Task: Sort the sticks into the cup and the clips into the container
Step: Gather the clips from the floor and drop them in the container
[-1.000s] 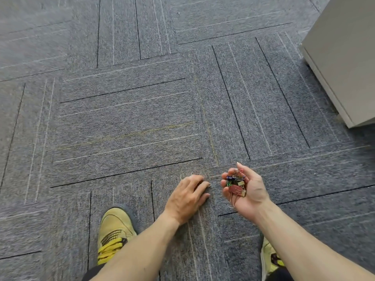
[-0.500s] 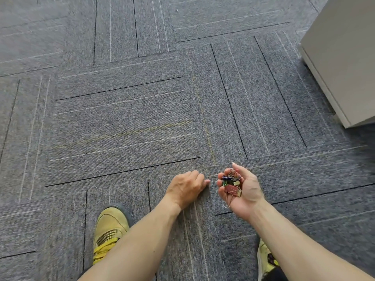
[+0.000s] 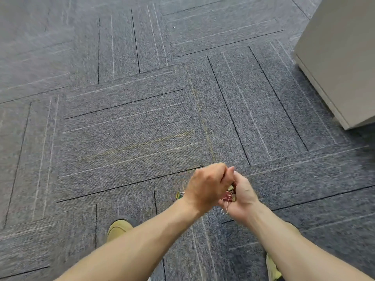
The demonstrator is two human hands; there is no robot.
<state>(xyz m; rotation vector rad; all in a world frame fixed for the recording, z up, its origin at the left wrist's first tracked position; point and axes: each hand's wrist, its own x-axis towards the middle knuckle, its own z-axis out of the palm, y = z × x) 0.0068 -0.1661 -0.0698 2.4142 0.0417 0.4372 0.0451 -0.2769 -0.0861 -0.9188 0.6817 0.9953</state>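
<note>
Metal clips (image 3: 230, 196) sit in right hand (image 3: 244, 196), fingers curled round them; left hand (image 3: 207, 185) curls over them, grip unclear. Gathering step: next, probably pinch the stray clip (image 3: 179, 195) off carpet (image 3: 121, 128)

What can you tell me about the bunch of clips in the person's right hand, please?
The bunch of clips is a small heap of binder clips, tan and reddish bodies with thin wire handles. It lies in the cupped right hand, one wire loop hanging below the palm. The left hand covers most of it, so no count is possible.
</note>
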